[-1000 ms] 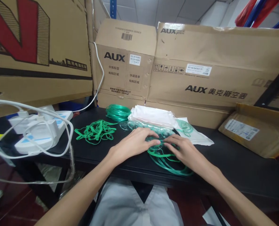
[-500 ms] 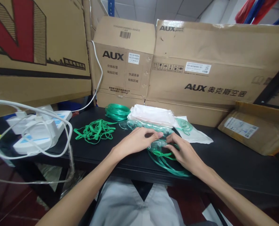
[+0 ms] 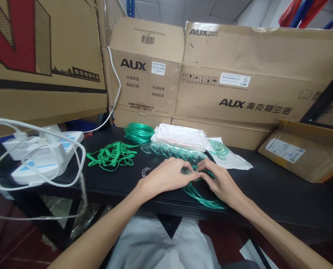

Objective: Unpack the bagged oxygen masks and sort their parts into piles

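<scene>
My left hand (image 3: 170, 173) is closed in a pinch on a clear plastic mask (image 3: 186, 170), which shows only through the gap between thumb and fingers. Thumb and fingers of my right hand (image 3: 219, 181) pinch at the same mask from the other side, and the fingertips of both hands nearly meet. Exactly which part each one grips is hidden. Green tubing (image 3: 204, 198) lies coiled below the hands by the table's front edge. Just beyond them, a row of clear masks (image 3: 173, 150) stands nested together.
Left of the hands lie thin metal strips (image 3: 145, 172), a tangle of green straps (image 3: 112, 156) and a green tubing coil (image 3: 138, 133). White packets (image 3: 180, 135) sit behind the masks. A power strip (image 3: 40, 168) with cables is far left; cardboard boxes (image 3: 228, 74) wall the back.
My hands have drawn together, and the left has come slightly nearer and lower. The mask between them is now mostly covered. The metal strips have come into sight beside my left hand.
</scene>
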